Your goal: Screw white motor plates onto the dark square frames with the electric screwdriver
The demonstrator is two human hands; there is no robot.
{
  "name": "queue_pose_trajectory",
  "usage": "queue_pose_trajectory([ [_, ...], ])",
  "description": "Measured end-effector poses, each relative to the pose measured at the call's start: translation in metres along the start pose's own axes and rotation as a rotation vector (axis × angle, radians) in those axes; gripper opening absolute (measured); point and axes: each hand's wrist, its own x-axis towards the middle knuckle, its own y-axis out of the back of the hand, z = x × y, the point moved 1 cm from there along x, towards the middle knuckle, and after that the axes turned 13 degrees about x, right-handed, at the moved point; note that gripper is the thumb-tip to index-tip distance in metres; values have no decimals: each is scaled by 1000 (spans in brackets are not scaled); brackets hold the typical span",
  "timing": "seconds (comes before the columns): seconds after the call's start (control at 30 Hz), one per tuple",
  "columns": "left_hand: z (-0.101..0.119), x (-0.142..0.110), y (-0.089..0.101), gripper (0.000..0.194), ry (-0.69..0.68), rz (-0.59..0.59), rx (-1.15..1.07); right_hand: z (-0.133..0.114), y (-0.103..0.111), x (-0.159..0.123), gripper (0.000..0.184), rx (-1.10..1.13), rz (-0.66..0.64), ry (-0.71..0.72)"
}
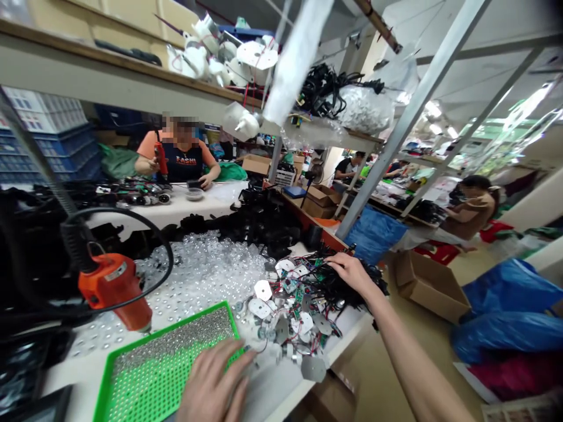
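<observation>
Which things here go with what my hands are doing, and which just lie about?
Seemingly part of the work: green tray of metal pieces, by the left hand; wired white parts, piled beside the tray; black cables, at the right hand; perhaps the hanging orange tool.

Probably just lying about: cardboard box on the floor; blue bag beside it; black cords on the shelf.

Two bare hands: one left hand (215, 381), one right hand (347, 272). At the left hand, one green tray (147, 387); to its left, one orange power tool (115, 287). Beyond both hands, one co-worker (185, 164) with one red tool (160, 157). Ahead of the left hand, clear plastic parts (197, 264), too many to count.
</observation>
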Motion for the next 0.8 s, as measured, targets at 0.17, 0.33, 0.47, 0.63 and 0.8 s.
queue_pose_trajectory([
  [0.17, 41, 149, -62, 38, -164, -431, -13, 6, -1, -10, 26, 2, -73, 50],
  [0.33, 53, 191, -114, 21, -282, -594, 88, 21, -8, -12, 25, -96, -87, 20],
  [0.47, 72, 183, -114, 13, -293, -634, 213, 19, -14, -14, 31, -145, -79, -7],
  [0.63, 91, 188, -90, 16, -330, -555, 210, 5, -12, -35, 35, -125, -71, -76],
  [0.8, 82, 218, -74, 23, -279, -514, 184, 7, -12, -47, 23, -18, -130, -85],
])
